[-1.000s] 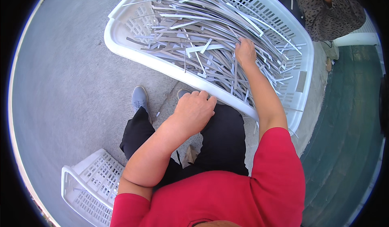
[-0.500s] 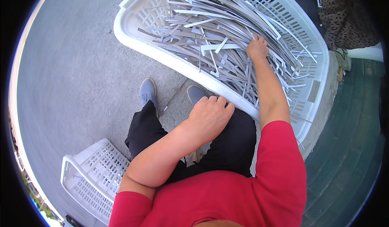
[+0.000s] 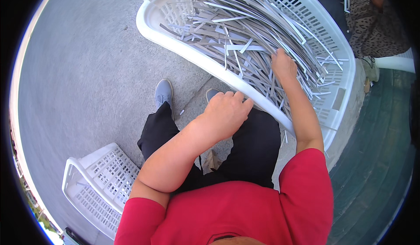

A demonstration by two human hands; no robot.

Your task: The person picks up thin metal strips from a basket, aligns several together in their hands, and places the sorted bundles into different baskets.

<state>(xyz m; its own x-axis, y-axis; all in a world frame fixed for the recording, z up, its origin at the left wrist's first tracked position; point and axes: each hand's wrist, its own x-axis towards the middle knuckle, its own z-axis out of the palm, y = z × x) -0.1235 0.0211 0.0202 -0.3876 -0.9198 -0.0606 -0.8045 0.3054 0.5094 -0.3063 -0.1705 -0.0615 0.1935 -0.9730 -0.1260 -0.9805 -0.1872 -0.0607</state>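
A large white plastic basket (image 3: 183,54) in front of me holds a heap of thin grey and white strips (image 3: 249,30); I cannot tell their material. My right hand (image 3: 285,65) reaches over the near rim into the heap, fingers curled onto some strips, their tips partly hidden. Above my right thigh, beside the basket's near rim, is my left hand (image 3: 227,113). Its back faces up and its fingers are bent under, so whatever they may hold is hidden.
A second white basket (image 3: 118,175), smaller in view, lies tilted on the grey concrete floor (image 3: 87,83) at lower left. Someone in leopard-print clothing (image 3: 372,28) is beyond the large basket at upper right. A dark green surface (image 3: 372,157) runs along the right.
My right hand has drawn slightly nearer to me over the strips. The view has shifted a little, and the large basket's left end appears farther right. My left hand stays nearly in place.
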